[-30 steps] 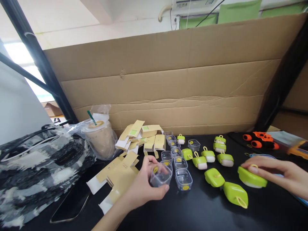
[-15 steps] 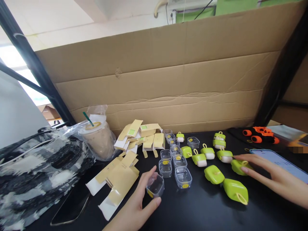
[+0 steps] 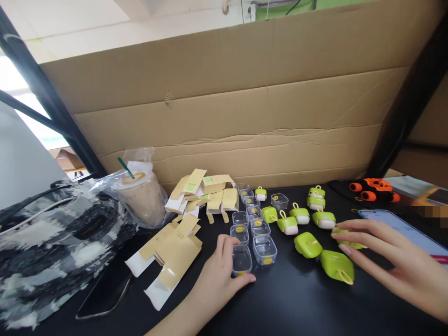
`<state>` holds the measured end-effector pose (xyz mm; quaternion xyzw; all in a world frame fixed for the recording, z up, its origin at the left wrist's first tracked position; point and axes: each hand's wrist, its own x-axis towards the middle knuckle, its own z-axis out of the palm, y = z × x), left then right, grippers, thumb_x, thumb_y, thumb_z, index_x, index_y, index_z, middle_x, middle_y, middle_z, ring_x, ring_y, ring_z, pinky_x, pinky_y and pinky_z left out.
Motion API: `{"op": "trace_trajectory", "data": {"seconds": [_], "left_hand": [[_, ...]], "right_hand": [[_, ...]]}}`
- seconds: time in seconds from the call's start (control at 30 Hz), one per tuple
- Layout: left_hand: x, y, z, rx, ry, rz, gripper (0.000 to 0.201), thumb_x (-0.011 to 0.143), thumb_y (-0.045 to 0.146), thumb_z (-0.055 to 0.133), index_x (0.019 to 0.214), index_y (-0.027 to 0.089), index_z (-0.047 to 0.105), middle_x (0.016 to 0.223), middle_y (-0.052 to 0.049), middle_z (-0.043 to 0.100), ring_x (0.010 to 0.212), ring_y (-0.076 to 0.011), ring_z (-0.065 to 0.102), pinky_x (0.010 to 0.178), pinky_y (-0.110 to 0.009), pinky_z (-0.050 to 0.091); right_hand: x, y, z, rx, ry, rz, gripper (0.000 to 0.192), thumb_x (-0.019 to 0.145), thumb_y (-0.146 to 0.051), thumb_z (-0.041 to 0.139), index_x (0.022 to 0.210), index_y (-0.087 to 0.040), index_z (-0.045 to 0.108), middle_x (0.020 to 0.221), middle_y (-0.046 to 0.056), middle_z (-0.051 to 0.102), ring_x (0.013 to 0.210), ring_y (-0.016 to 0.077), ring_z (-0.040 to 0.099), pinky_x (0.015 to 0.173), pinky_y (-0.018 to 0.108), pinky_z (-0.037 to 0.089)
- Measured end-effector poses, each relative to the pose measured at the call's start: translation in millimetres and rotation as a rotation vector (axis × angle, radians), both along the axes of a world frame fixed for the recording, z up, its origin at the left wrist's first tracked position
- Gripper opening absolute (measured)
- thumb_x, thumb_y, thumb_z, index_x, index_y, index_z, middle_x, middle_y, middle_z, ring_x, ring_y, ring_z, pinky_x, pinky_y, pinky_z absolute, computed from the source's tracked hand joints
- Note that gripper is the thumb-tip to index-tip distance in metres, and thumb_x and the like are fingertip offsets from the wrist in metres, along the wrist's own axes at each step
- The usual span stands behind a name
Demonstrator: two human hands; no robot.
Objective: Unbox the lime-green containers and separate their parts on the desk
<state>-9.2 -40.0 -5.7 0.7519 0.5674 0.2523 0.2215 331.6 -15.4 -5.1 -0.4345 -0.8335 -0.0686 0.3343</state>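
left hand (image 3: pixel 219 275) fingers curl round clear box (image 3: pixel 241 259) — right hand (image 3: pixel 392 259) fingers spread over green case (image 3: pixel 345 237)

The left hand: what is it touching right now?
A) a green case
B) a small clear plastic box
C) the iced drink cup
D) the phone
B: the left hand curls around a small clear plastic box standing on the black table, beside other clear boxes.
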Motion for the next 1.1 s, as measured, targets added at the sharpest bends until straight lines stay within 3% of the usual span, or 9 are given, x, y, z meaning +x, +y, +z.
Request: {"op": "trace_trajectory", "data": {"seconds": [0.23, 0.43, 0.53, 0.63, 0.73, 0.8, 0.87, 0.97, 1.1], "left_hand": [[5, 11, 1.1, 0.056, 0.053, -0.025, 0.047, 0.072, 0.028, 0.071, 0.107, 0.020, 0.041, 0.114, -0.008, 0.044, 0.103, -0.0291, 0.059, 0.089, -0.047, 0.049], [-7, 5, 0.6, 0.132, -0.024, -0.006, 0.073, 0.060, 0.037, 0.081, 0.115, 0.023, 0.035, 0.123, -0.011, 0.040, 0.110, -0.0315, 0.052, 0.091, -0.047, 0.046], [-3, 0, 16.2, 0.181, -0.170, 0.000, 0.052, 0.074, 0.045, 0.068, 0.112, 0.024, 0.039, 0.114, -0.009, 0.048, 0.099, -0.0247, 0.053, 0.087, -0.042, 0.045], [19, 2, 37.6, -0.103, -0.540, -0.130, 0.041, 0.083, 0.055, 0.052, 0.107, 0.022, 0.043, 0.097, -0.007, 0.057, 0.082, -0.0178, 0.056, 0.074, -0.032, 0.046], [49, 14, 46.9, -0.637, -0.981, -0.346, 0.064, 0.077, 0.071, 0.046, 0.108, 0.015, 0.048, 0.090, -0.011, 0.064, 0.073, -0.0173, 0.060, 0.064, -0.029, 0.045], [61, 22, 42.8, -0.895, -1.168, -0.474, 0.082, 0.073, 0.081, 0.035, 0.106, 0.008, 0.054, 0.086, -0.013, 0.065, 0.070, -0.0183, 0.062, 0.062, -0.029, 0.045], [63, 28, 34.4, -0.919, -1.287, -0.497, 0.079, 0.076, 0.078, 0.036, 0.102, 0.007, 0.057, 0.077, -0.010, 0.063, 0.065, -0.0167, 0.061, 0.060, -0.028, 0.044], [57, 29, 24.5, -0.675, -1.365, -0.358, 0.043, 0.081, 0.053, 0.061, 0.097, 0.013, 0.054, 0.072, -0.001, 0.059, 0.059, -0.0107, 0.056, 0.058, -0.024, 0.043], [50, 21, 23.9, -0.590, -1.354, -0.292, 0.033, 0.077, 0.027, 0.071, 0.099, 0.018, 0.047, 0.076, 0.003, 0.056, 0.065, -0.0076, 0.055, 0.066, -0.023, 0.044]], "right_hand": [[-21, -1, -6.8, -0.269, -0.101, -0.075, 0.076, 0.062, -0.050, 0.073, 0.125, -0.015, 0.050, 0.099, 0.012, 0.070, 0.090, 0.0317, 0.068, 0.076, 0.043, 0.057], [-11, -4, -1.9, -0.368, 0.053, -0.072, 0.050, 0.074, -0.045, 0.063, 0.115, -0.020, 0.053, 0.100, 0.011, 0.070, 0.089, 0.0280, 0.069, 0.075, 0.036, 0.058], [-13, -4, 22.0, -0.398, 0.232, -0.026, 0.037, 0.077, -0.046, 0.062, 0.106, -0.024, 0.057, 0.106, 0.010, 0.069, 0.097, 0.0280, 0.067, 0.081, 0.035, 0.056], [-36, 4, 41.9, -0.476, 0.487, 0.259, 0.039, 0.081, -0.047, 0.060, 0.113, -0.027, 0.050, 0.115, 0.011, 0.064, 0.103, 0.0266, 0.064, 0.084, 0.035, 0.054], [-69, 18, 48.2, -0.619, 0.584, 0.659, 0.048, 0.085, -0.050, 0.055, 0.126, -0.031, 0.040, 0.124, 0.011, 0.060, 0.113, 0.0256, 0.059, 0.090, 0.039, 0.050], [-88, 24, 45.7, -0.663, 0.503, 0.776, 0.049, 0.088, -0.047, 0.052, 0.132, -0.032, 0.036, 0.129, 0.010, 0.056, 0.117, 0.0244, 0.056, 0.093, 0.039, 0.048], [-100, 26, 39.9, -0.608, 0.382, 0.750, 0.046, 0.091, -0.037, 0.051, 0.134, -0.030, 0.037, 0.136, 0.010, 0.050, 0.121, 0.0237, 0.053, 0.095, 0.039, 0.047], [-107, 26, 28.3, -0.388, 0.256, 0.625, 0.047, 0.087, -0.025, 0.055, 0.132, -0.028, 0.041, 0.141, 0.010, 0.043, 0.129, 0.0247, 0.044, 0.102, 0.042, 0.042], [-109, 23, 14.4, -0.214, 0.187, 0.498, 0.051, 0.083, -0.021, 0.060, 0.130, -0.030, 0.042, 0.129, 0.008, 0.053, 0.123, 0.0218, 0.049, 0.101, 0.039, 0.044]]}}
